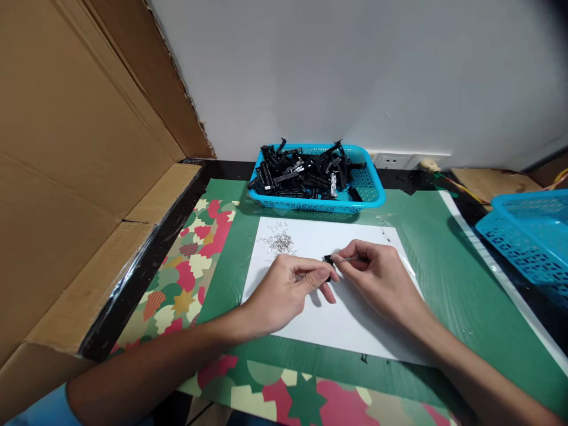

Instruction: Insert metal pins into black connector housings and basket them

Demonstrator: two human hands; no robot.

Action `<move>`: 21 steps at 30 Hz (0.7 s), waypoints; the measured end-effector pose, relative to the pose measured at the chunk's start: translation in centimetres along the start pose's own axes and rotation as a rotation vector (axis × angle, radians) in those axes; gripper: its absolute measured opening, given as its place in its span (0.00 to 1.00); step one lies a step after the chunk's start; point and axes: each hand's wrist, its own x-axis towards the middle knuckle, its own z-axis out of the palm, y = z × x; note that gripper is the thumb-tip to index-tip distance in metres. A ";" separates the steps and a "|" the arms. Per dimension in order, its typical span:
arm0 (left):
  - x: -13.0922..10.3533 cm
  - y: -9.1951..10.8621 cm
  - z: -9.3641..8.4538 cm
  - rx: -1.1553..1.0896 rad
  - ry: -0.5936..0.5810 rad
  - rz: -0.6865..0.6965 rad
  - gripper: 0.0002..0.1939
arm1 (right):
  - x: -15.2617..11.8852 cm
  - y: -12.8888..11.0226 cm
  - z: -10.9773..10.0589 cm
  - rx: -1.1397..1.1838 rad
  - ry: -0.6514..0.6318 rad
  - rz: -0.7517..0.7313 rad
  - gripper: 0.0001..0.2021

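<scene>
Over the white sheet my left hand [288, 290] is closed, pinching a small black plastic part [328, 259] between thumb and fingers. Close beside it, my right hand [377, 272] is closed on a thin metal tool [352, 258], its fingertips touching or nearly touching the black part. The tool's exact kind cannot be made out, and most of the black part is hidden by fingers. A loose pile of tiny bent metal wire pieces [280, 241] lies on the sheet, beyond my left hand.
A blue basket [310, 206] with many black plastic parts [306, 171] stands at the back by the wall. Another blue basket [528, 236] is at the right. The white sheet [310, 322] lies on a green patterned cover [470, 296]. Cardboard [80, 148] rises on the left; sockets [393, 160] are behind.
</scene>
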 end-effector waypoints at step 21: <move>0.1 0.0 -0.1 -0.018 -0.113 -0.037 0.26 | 1.0 -0.2 -2.9 -0.304 0.078 -0.266 0.17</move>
